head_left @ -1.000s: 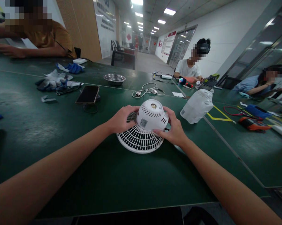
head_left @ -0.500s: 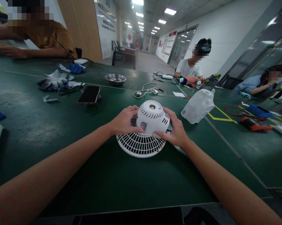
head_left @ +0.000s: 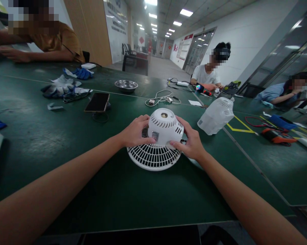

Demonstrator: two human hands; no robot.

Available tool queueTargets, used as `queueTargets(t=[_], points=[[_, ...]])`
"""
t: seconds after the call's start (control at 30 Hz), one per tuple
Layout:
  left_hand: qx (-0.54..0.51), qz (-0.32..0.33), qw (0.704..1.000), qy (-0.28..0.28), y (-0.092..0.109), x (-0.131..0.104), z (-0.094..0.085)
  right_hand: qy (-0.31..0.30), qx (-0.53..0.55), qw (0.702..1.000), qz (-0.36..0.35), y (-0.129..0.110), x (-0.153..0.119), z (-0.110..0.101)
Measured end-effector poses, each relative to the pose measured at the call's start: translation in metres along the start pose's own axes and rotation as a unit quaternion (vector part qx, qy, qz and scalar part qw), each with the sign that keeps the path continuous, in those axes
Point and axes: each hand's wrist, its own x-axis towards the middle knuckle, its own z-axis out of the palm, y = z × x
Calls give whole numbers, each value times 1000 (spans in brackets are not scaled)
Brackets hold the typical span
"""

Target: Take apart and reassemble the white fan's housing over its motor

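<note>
A white slotted fan motor housing [head_left: 165, 127] sits over a round white fan grille [head_left: 154, 158] lying on the green table. My left hand [head_left: 138, 132] grips the housing's left side, its thumb beside a small label. On the opposite side my right hand [head_left: 190, 139] holds the housing, thumb in front and fingers round the back. A hole with a brass-coloured part inside shows in the top of the housing. Beyond my right hand stands a translucent white plastic container [head_left: 216, 115], tilted.
The green table [head_left: 133, 204] bears a phone [head_left: 97, 102], a metal bowl [head_left: 126, 85], a white cable [head_left: 162, 99], gloves [head_left: 61, 87] and an orange meter [head_left: 277, 135]. Three people sit around it, at the left, back right and far right.
The housing has tilted or shifted very slightly to the left between my hands, and the brass-coloured part shows more centrally in its hole. Both hands keep their grip.
</note>
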Motion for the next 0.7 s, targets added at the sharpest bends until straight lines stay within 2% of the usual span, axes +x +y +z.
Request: queueTargets(t=[0.2, 0.7], points=[[1, -7, 1000, 6, -1, 0, 1, 0, 9, 1000, 24, -1, 0, 4], [-6, -13, 1000, -4, -3, 0, 1, -7, 25, 999, 25, -2, 2, 4]])
